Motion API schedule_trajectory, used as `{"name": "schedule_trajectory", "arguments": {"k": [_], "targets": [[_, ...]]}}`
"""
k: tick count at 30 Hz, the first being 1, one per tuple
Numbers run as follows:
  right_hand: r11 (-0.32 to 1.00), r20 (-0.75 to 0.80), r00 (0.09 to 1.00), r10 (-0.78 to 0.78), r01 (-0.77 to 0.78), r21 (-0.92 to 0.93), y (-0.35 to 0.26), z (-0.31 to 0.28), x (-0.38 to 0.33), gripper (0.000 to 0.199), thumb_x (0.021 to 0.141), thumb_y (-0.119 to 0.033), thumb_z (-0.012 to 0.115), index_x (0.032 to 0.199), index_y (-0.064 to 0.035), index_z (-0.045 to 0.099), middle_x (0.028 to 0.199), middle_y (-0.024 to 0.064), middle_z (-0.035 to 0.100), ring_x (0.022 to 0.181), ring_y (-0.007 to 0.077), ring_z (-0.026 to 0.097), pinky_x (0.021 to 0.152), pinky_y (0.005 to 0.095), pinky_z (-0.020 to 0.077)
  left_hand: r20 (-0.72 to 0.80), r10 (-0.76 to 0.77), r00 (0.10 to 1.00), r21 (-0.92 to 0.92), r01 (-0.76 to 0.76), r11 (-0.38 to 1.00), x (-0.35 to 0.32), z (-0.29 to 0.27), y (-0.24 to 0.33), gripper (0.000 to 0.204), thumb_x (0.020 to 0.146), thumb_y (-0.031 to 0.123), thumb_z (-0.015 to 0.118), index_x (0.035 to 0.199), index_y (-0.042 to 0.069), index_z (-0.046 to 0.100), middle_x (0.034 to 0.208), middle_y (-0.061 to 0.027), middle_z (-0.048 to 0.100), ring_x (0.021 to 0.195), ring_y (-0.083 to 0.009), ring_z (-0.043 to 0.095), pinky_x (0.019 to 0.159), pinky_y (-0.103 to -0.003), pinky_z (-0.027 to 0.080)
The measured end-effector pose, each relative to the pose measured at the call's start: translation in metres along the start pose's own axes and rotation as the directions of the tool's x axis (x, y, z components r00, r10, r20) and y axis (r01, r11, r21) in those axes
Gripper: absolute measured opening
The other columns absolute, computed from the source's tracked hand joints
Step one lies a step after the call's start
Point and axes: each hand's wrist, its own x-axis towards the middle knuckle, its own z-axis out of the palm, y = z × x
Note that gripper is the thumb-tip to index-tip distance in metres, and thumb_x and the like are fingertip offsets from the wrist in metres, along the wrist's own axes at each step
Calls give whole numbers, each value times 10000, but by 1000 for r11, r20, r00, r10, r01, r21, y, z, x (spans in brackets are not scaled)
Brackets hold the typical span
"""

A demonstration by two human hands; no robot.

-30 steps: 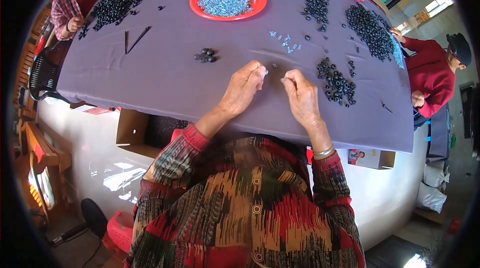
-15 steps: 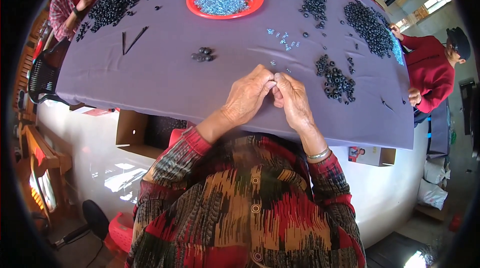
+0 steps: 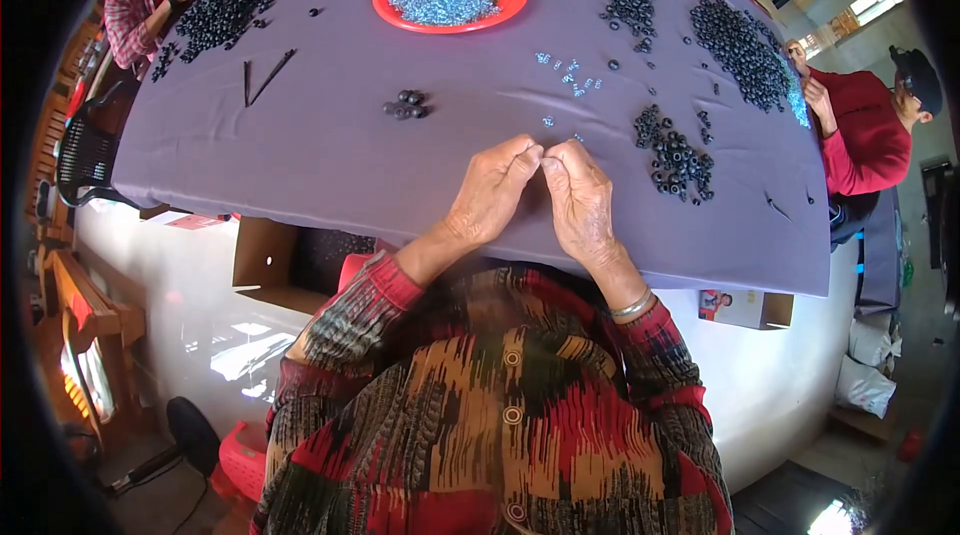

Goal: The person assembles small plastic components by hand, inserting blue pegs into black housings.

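Over the near part of the purple-grey cloth, my left hand and my right hand meet at their fingertips. Both are closed in a pinch; whatever sits between the fingers is too small or hidden to name. Just beyond the fingertips lies a small clear piece, with a loose scatter of clear bluish pieces farther off. A group of round black caps is to the right of my right hand. Several dark round pieces rest in a cluster left of my left hand.
A red plate of clear bluish pieces stands farther back. Black heaps lie at far left and right. Two thin black sticks lie at left. One person works at right, another at far left. A cardboard box is below the table edge.
My hands have shifted slightly, with the right wrist turned a little and the fingertips still together. The person at right has raised the lower hand toward the other one.
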Motion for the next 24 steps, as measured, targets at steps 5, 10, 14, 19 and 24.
{"name": "schedule_trajectory", "arguments": {"k": [5,10,14,19,24], "targets": [[979,42,991,-130,136,-155,4,-1,-1,78,881,-73,571,909,-28,515,831,128,525,721,338,547,624,399,444,96,-131,987,-293,154,944,3,-2,4,304,983,265,445,745,78,476,632,51,363,562,-47,332,510,-212,312],[932,50,973,-227,232,-278,9,-2,2,101,861,-76,597,922,-33,529,829,130,526,720,334,543,631,396,454,178,-192,965,-410,251,877,4,-8,6,324,981,299,447,736,86,461,630,50,356,563,-49,330,513,-214,314],[994,80,993,89,-94,59,10,-7,1,135,926,-166,550,908,-32,545,725,83,509,608,200,522,566,317,436,124,-115,986,-325,150,934,6,-7,2,330,963,295,464,755,39,470,647,23,388,589,-66,392,527,-258,370],[749,264,860,436,-510,424,0,-5,-1,282,979,-301,471,856,-56,539,644,-3,456,507,66,417,445,228,354,-12,225,974,256,-215,943,1,-1,7,275,975,239,444,807,28,499,717,-113,502,635,-257,520,596,-358,430],[342,403,652,642,-714,610,-15,-1,-1,270,975,-312,484,815,-97,512,634,-39,405,482,37,348,402,190,284,-69,267,961,329,-231,916,-3,6,4,195,956,182,458,841,35,514,800,-148,526,692,-352,549,623,-412,448]]}}
